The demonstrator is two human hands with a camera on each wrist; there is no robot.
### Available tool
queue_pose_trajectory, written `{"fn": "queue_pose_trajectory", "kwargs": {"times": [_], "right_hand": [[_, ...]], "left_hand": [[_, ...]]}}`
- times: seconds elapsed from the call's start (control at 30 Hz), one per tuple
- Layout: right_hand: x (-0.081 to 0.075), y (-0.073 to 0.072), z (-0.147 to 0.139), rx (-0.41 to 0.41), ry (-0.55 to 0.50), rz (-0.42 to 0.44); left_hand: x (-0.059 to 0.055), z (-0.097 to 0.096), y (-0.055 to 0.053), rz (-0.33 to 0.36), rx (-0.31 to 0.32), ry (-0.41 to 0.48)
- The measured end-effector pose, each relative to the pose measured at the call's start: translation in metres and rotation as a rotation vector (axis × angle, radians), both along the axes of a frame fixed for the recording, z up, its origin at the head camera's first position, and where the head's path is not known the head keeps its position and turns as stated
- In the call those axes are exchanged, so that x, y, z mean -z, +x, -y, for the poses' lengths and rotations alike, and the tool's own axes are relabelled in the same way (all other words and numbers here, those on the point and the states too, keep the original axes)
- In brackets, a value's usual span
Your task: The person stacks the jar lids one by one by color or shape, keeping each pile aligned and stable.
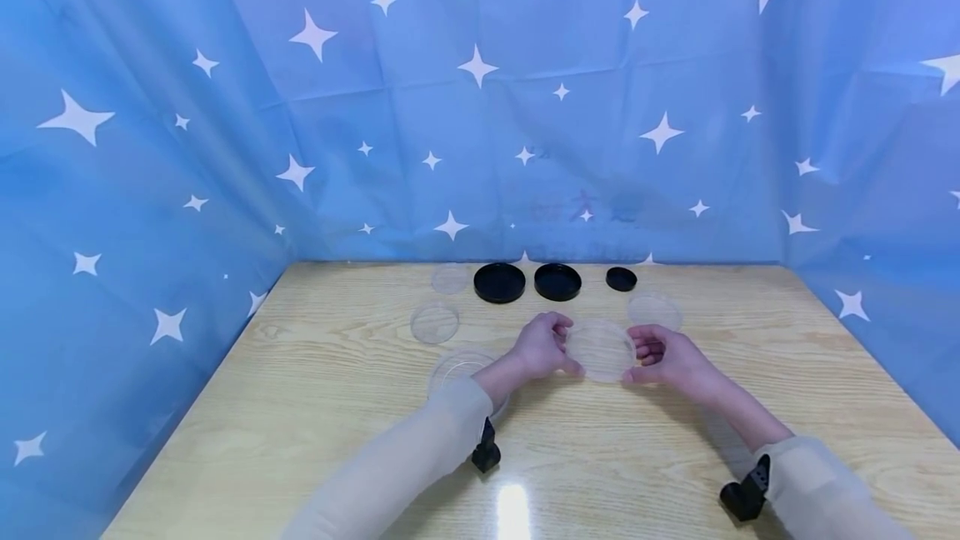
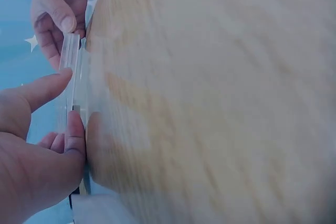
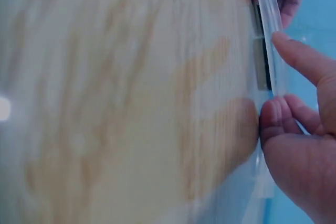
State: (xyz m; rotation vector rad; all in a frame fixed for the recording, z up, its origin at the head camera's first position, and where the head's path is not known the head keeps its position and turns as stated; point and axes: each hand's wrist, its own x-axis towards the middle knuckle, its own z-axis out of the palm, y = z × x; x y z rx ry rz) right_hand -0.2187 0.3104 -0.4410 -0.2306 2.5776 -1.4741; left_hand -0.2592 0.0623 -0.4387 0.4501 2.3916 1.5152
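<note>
A clear dish (image 1: 600,351) – round, shallow, colourless, the wood grain showing through it – is held over a wooden table (image 1: 300,407), between two hands. The left hand (image 1: 540,345) grips one side, the right hand (image 1: 667,359) the other, thumbs nearest the viewer. Farther back lie three round black dishes (image 1: 499,283).

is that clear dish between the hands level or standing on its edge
Roughly level: both wrist views show the clear dish side-on, its thin rim running nearly parallel to the tabletop.
</note>
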Motion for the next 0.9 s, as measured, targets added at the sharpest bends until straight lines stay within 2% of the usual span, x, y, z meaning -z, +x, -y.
{"fn": "queue_pose_trajectory", "kwargs": {"times": [0.17,0.47,0.9], "right_hand": [[-0.005,0.000,0.010,-0.014,-0.016,-0.025],[-0.026,0.002,0.034,-0.035,-0.015,-0.071],[-0.033,0.002,0.068,-0.085,-0.060,-0.068]], "left_hand": [[-0.004,0.011,0.002,-0.008,-0.010,0.008],[-0.021,0.040,0.006,-0.031,-0.001,0.036],[-0.022,0.078,0.018,-0.043,-0.042,0.037]]}}
